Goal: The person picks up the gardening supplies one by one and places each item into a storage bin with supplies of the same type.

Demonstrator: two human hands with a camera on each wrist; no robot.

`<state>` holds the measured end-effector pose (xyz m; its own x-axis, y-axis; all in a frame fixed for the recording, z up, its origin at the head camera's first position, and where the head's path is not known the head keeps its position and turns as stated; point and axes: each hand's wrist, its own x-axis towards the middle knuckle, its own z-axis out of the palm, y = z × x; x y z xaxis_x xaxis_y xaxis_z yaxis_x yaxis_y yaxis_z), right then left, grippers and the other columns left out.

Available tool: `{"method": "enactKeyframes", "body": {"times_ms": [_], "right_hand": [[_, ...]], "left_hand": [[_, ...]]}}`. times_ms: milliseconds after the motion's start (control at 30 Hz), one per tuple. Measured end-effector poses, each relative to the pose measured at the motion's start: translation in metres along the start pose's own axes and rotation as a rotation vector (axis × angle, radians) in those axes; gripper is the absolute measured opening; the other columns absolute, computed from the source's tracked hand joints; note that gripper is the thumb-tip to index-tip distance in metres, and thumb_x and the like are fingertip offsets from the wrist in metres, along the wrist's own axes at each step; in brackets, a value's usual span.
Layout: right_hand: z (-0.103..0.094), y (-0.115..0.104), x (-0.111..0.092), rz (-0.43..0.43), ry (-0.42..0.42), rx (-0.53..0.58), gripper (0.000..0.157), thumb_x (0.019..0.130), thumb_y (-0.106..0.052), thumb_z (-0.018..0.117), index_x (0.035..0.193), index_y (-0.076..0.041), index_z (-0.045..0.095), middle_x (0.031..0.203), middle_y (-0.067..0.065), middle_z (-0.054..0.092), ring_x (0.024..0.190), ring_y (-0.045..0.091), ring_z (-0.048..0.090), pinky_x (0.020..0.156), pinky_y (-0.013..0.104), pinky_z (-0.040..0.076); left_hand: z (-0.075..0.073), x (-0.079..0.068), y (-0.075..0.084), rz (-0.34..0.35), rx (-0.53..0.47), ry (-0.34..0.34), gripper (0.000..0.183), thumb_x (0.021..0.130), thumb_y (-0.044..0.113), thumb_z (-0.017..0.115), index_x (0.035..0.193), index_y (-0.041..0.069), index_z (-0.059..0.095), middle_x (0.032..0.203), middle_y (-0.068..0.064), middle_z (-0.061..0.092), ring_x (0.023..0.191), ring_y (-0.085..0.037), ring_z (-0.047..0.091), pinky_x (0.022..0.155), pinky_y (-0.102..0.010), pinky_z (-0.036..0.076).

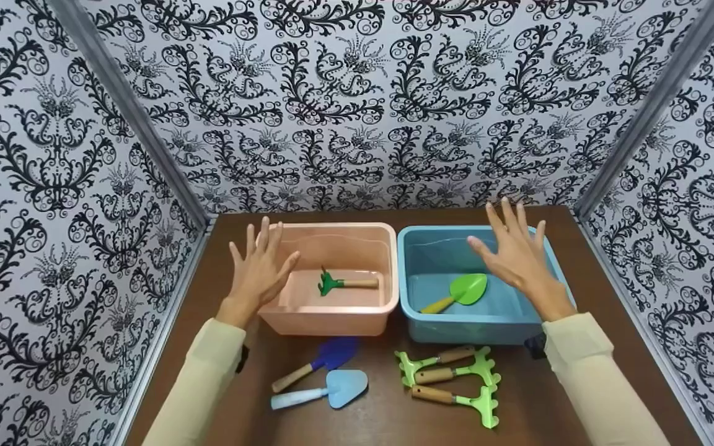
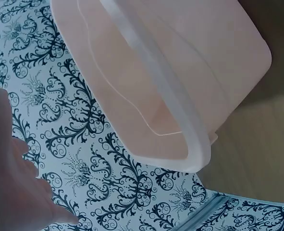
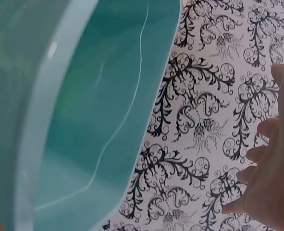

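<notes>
My left hand [image 1: 260, 267] is raised over the left side of a peach basin [image 1: 332, 323], fingers spread and holding nothing. Inside that basin lies a small dark green rake [image 1: 330, 282] with a wooden handle. Over the right part of a blue basin [image 1: 475, 331] hovers my right hand [image 1: 517, 257], also with spread fingers and nothing in it. The blue basin contains a bright green trowel [image 1: 468, 289], its handle toward the front left. Each wrist view shows the hand [image 2: 17, 178] or hand [image 3: 271, 168] apart from the basin beside it.
In front of the peach basin lie a dark blue trowel [image 1: 335, 353] and a light blue trowel [image 1: 346, 388]. Several light green rakes [image 1: 486, 406] with wooden handles lie before the blue basin. Patterned walls [image 1: 344, 93] enclose the brown table [image 1: 388, 427] at the back and sides.
</notes>
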<state>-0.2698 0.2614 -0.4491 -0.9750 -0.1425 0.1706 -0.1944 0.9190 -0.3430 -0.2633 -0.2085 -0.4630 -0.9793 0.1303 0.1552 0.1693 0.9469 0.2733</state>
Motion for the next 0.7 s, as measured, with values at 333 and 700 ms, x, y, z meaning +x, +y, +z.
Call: {"method": "enactKeyframes", "body": {"times_ms": [333, 700], "right_hand": [[0.011, -0.018, -0.015, -0.046, -0.011, 0.043, 0.081, 0.100, -0.063, 0.039, 0.162, -0.019, 0.011, 0.170, 0.009, -0.004, 0.156, 0.040, -0.005, 0.118, 0.069, -0.011], [0.016, -0.036, -0.031, -0.145, 0.047, 0.148, 0.075, 0.099, -0.051, 0.054, 0.160, -0.019, 0.025, 0.168, 0.011, 0.017, 0.155, 0.037, 0.013, 0.123, 0.064, 0.003]], "left_hand": [[0.011, -0.021, -0.003, 0.021, -0.028, 0.012, 0.072, 0.103, 0.051, 0.044, 0.161, 0.019, 0.018, 0.169, -0.011, 0.009, 0.153, -0.047, 0.009, 0.116, -0.076, 0.005], [0.014, -0.036, -0.013, -0.079, -0.163, -0.003, 0.070, 0.104, 0.052, 0.040, 0.162, 0.020, 0.017, 0.169, -0.011, 0.014, 0.152, -0.050, 0.012, 0.116, -0.076, 0.009]]}}
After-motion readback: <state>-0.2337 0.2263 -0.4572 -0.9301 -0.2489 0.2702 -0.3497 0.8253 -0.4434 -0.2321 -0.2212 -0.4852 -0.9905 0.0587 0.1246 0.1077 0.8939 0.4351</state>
